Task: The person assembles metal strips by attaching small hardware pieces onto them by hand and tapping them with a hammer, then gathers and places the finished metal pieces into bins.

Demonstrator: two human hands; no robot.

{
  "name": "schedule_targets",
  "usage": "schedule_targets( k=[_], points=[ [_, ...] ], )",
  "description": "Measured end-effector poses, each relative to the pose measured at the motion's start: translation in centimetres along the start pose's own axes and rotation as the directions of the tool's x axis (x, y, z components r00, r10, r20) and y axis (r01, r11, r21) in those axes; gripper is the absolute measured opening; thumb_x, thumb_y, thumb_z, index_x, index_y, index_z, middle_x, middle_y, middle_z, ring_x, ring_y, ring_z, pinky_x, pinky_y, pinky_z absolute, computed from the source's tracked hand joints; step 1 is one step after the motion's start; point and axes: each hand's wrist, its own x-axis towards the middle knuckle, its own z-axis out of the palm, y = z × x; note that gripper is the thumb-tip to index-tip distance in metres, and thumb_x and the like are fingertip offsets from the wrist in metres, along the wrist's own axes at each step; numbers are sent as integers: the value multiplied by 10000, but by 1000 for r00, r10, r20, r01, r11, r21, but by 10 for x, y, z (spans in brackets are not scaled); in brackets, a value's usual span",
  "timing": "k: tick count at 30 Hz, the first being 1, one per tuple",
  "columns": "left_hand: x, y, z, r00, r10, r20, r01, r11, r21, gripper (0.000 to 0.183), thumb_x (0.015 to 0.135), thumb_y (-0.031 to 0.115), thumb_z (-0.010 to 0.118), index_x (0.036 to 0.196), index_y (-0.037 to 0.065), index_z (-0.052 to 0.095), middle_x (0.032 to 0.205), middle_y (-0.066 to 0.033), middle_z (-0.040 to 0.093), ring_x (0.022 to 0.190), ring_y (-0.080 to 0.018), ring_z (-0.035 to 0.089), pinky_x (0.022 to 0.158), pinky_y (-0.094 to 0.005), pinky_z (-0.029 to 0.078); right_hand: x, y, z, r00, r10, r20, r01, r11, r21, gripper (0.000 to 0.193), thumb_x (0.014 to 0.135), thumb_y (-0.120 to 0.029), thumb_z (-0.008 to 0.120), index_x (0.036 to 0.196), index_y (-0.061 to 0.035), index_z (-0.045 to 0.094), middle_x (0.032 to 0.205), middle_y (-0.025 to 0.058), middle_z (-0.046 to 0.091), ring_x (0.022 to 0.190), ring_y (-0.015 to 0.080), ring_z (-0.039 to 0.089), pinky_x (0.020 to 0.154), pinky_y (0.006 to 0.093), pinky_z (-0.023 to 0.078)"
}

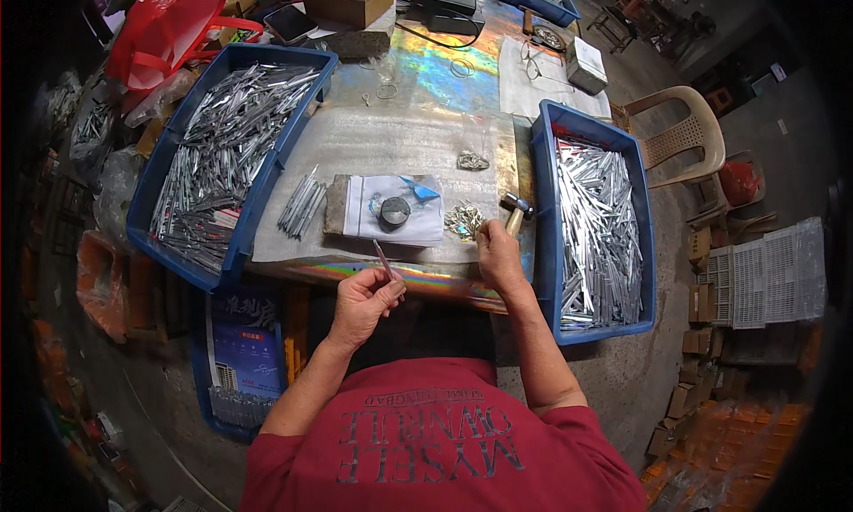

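- Head view: left hand [362,306] pinches 1 thin strip [383,256], tilted, near the front edge of the paper-covered block [360,217].
- Right hand [500,259], curled, is beside the small metal parts [460,220] and hammer [516,206]; cannot tell whether it grips anything.

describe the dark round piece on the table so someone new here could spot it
Find the table between the left blue bin and the right blue bin. Near its front edge, a white-covered block carries a dark, squat, round piece. It alone is drum-shaped, unlike the slim silvery strips to its left and small metal bits to its right.
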Motion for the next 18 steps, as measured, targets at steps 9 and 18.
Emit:
schedule_targets(
  k=[9,18],
  points=[
    [3,-7,10,997,-33,74,36,998,-49,107,742,77,585,811,-4,575,690,-54,577,552,-63,515,436,-155,392,-28,-21,-13,932,91,350,-353,442,825,104,807,-135,503,776,-35,506,609,12,506,538,74,503,457,188,393],
    [5,-5,22,992,-26,125,31,999,-31,119,764,117,570,812,9,563,653,-33,560,527,-54,494,425,-149,372,-61,-62,4,963,-57,262,-215,418,882,170,845,-188,455,771,-35,444,638,-32,420,568,37,383,489,185,342]
  ],
)
